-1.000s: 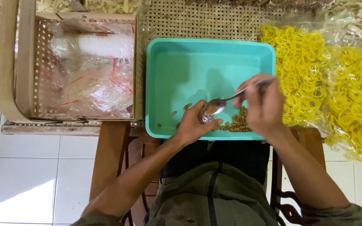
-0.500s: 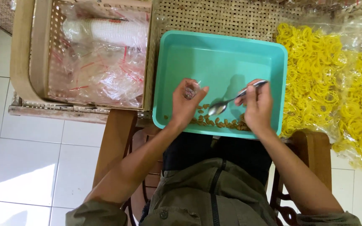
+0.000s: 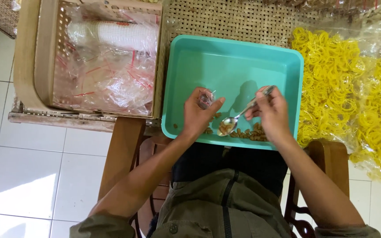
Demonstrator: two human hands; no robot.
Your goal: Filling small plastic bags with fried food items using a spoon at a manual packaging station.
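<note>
A teal plastic tray [image 3: 239,61] rests on my lap and a woven surface. Small brown snack pieces [image 3: 248,132] lie along its near edge. My right hand [image 3: 272,114] grips a metal spoon [image 3: 239,117] whose bowl, loaded with a few brown pieces, sits low over the tray floor. My left hand [image 3: 199,115] is closed around a small clear plastic bag [image 3: 207,98], held just left of the spoon bowl above the tray.
A wooden rattan box [image 3: 31,66] at the left holds clear bags with red strips [image 3: 102,75] and a white roll [image 3: 115,33]. Yellow ring-shaped crackers in plastic [image 3: 353,83] lie at the right. A woven mat [image 3: 230,20] lies beyond the tray, with white floor tiles at the left.
The spoon has dipped lower toward the brown pieces and picked some up. My left hand lifted the small clear bag a little away from the tray's near edge.
</note>
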